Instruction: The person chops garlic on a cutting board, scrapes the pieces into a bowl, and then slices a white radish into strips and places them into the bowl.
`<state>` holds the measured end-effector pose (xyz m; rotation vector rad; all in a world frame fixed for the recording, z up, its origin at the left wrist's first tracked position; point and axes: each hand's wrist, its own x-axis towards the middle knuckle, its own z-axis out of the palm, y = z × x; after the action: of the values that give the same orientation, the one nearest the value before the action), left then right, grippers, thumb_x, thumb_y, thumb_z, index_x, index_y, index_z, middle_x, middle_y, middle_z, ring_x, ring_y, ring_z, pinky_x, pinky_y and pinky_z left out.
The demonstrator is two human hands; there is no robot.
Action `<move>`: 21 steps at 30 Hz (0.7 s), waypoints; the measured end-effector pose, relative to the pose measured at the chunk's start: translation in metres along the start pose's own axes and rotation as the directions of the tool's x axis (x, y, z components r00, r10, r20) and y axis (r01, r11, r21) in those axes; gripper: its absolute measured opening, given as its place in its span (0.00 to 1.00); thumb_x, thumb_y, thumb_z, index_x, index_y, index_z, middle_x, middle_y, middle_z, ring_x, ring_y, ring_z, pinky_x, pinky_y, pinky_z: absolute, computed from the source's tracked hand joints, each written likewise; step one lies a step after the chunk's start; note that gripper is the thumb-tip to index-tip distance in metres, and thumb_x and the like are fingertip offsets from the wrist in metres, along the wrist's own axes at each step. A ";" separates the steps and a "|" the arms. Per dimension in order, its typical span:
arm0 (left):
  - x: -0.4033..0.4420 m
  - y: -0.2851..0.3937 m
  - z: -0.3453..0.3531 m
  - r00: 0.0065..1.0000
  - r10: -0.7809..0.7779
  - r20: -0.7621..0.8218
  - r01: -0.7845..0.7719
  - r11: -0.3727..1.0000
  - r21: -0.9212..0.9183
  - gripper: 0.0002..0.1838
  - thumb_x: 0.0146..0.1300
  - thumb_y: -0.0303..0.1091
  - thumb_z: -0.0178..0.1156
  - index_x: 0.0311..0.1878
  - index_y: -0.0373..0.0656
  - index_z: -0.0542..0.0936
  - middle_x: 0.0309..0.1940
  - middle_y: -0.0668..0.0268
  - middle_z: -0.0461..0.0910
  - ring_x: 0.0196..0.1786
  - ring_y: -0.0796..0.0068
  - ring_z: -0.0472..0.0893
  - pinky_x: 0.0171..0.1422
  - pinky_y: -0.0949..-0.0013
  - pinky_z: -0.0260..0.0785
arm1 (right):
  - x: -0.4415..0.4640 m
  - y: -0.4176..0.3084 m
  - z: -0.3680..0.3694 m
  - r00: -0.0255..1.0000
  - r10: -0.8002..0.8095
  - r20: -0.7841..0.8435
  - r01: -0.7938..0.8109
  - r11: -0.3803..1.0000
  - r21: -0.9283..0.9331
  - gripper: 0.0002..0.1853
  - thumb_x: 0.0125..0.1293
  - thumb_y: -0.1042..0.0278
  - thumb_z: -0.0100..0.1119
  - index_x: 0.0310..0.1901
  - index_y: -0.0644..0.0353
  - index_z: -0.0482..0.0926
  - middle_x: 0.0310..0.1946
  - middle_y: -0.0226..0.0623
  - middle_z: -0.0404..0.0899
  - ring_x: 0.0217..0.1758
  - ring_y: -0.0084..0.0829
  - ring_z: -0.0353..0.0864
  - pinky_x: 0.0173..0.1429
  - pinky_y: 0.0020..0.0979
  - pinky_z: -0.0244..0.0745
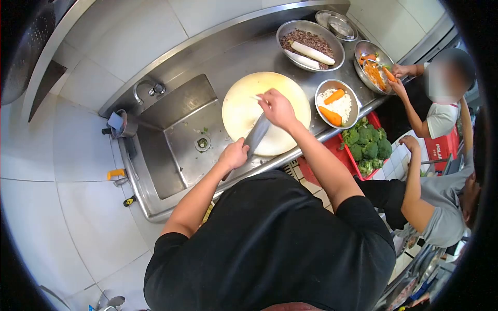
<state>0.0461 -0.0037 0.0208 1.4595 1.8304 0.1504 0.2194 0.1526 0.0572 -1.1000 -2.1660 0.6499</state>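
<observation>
My left hand (234,154) is wrapped round the handle of a broad grey knife (256,136), at the near left edge of a round pale cutting board (293,101). The blade slants up and right over the board, close under my right hand (278,109). The fingers of my right hand are pinched together above the board, with a small white piece (257,97) showing at their tips. Right of the board, a metal bowl (354,106) holds chopped white pieces and carrots. Behind it, a larger bowl (340,44) holds reddish-brown chopped pieces and two long white vegetables.
A sink (155,155) with a faucet (148,89) lies left of the board. Broccoli (368,142) fills a red crate below the counter's right side. One person (443,114) holds a carrot over a bowl; another person (446,202) stands nearer on the right.
</observation>
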 end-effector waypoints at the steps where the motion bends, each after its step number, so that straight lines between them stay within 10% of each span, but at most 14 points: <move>1: 0.000 -0.001 -0.002 1.000 0.017 -0.013 -0.016 1.000 0.023 0.19 0.77 0.42 0.52 0.58 0.35 0.74 0.48 0.36 0.84 0.55 0.36 0.83 0.61 0.43 0.74 | -0.022 0.003 -0.002 0.997 -0.071 -0.030 0.071 0.997 0.011 0.12 0.67 0.68 0.64 0.50 0.53 0.89 0.43 0.43 0.82 0.46 0.48 0.84 0.52 0.45 0.81; 6: -0.005 -0.002 -0.001 0.999 0.044 -0.010 -0.044 0.999 0.032 0.16 0.77 0.41 0.51 0.56 0.37 0.74 0.44 0.37 0.84 0.51 0.35 0.83 0.57 0.40 0.73 | -0.129 0.051 0.024 0.973 -0.049 0.225 0.083 0.986 -0.143 0.20 0.61 0.76 0.63 0.56 0.56 0.86 0.48 0.40 0.84 0.55 0.43 0.82 0.62 0.41 0.79; 21: -0.042 0.046 0.004 0.998 0.055 -0.020 -0.049 0.971 0.234 0.12 0.77 0.37 0.50 0.54 0.40 0.73 0.39 0.37 0.84 0.45 0.32 0.84 0.52 0.35 0.74 | -0.138 0.051 0.037 0.992 -0.016 0.129 0.024 0.998 -0.061 0.04 0.64 0.72 0.62 0.40 0.58 0.83 0.44 0.38 0.82 0.54 0.42 0.82 0.54 0.41 0.82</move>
<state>0.0863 -0.0267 0.0628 1.6747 1.8816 -0.0213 0.2846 0.0592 -0.0437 -1.0945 -2.3181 0.6647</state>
